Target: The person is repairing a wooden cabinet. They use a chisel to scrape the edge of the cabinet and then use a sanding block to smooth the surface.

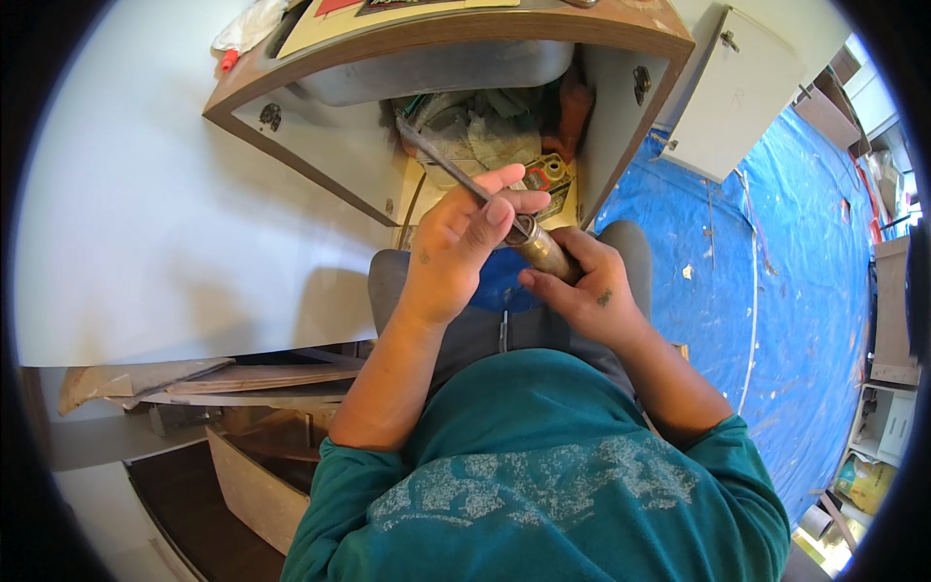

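Observation:
My left hand (pixel 448 254) holds a long dark metal rod (pixel 444 163) between its thumb and fingers. The rod slants up and left, its far end slightly widened and hooked. Its near end meets the open mouth of a brass-coloured metal cylinder (pixel 545 252); whether it goes inside, I cannot tell. My right hand (pixel 593 281) is wrapped around the cylinder's lower part, thumb along its side, so that end is hidden. Both hands are above my lap, in front of the open cabinet (pixel 446 44).
A metal sink basin (pixel 436 73) hangs inside the cabinet, above rags and a yellow container (pixel 553 167). A detached white door (pixel 734 95) stands at the right, by a blue tarp (pixel 708 242) spread over the floor. Wooden boards (pixel 262 378) lie at the left.

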The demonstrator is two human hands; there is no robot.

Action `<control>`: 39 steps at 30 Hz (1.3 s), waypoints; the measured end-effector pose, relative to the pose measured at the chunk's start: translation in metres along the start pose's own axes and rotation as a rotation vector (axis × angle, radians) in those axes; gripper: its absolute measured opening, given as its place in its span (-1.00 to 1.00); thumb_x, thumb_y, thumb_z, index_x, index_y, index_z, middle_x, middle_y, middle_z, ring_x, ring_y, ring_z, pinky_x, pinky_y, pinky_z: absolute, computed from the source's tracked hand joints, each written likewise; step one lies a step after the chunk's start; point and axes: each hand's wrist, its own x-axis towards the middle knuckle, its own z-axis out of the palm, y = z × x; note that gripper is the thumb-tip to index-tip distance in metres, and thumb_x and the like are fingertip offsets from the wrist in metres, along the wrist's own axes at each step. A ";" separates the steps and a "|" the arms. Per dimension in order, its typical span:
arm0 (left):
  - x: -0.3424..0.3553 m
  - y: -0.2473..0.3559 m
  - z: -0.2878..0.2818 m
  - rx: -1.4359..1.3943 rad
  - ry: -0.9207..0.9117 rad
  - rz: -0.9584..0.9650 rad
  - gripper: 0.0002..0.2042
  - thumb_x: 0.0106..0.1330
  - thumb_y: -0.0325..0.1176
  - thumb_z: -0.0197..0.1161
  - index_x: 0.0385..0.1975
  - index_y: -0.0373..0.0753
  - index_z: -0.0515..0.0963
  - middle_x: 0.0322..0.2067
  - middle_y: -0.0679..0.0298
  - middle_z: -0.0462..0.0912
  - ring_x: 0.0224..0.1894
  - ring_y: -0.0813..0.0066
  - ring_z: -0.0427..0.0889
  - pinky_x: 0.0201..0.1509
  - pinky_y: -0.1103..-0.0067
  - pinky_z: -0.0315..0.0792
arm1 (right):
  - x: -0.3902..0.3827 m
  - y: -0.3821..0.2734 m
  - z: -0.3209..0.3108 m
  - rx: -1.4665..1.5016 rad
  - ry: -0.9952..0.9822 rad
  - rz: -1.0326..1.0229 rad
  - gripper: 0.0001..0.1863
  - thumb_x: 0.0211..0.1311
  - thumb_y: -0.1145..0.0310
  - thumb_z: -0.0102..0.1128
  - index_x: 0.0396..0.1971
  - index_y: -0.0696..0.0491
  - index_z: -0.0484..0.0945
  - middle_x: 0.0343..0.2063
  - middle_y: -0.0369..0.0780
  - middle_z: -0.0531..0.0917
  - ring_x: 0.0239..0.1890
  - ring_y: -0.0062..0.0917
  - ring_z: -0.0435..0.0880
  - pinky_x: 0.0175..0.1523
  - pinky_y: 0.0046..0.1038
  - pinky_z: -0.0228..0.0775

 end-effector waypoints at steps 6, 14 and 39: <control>-0.003 0.002 0.006 0.021 0.098 -0.025 -0.42 0.45 -0.21 0.19 0.31 -0.53 0.31 0.09 -0.17 0.63 0.18 0.19 0.60 0.38 0.35 0.32 | 0.002 0.009 0.000 -0.254 0.208 -0.140 -0.56 -0.04 0.34 0.59 -0.18 0.12 0.55 -0.37 -0.10 0.63 -0.30 -0.17 0.67 -0.22 -0.28 0.49; -0.003 0.001 -0.004 -0.077 -0.031 -0.023 -0.50 0.43 -0.46 0.11 0.32 -0.54 0.29 0.16 -0.11 0.59 0.26 0.23 0.55 0.35 0.40 0.40 | 0.006 0.011 -0.005 -0.304 0.246 -0.187 -0.56 -0.09 0.40 0.57 -0.19 0.09 0.55 -0.33 -0.13 0.61 -0.25 -0.18 0.66 -0.19 -0.27 0.50; -0.006 -0.004 -0.001 -0.026 -0.019 -0.045 -0.57 0.47 -0.43 0.20 0.27 -0.45 0.39 0.06 -0.01 0.66 0.08 0.45 0.62 0.21 0.54 0.49 | 0.009 0.015 -0.003 -0.330 0.267 -0.205 -0.61 -0.12 0.48 0.54 -0.24 0.09 0.57 -0.34 -0.14 0.56 -0.30 -0.19 0.63 -0.24 -0.29 0.48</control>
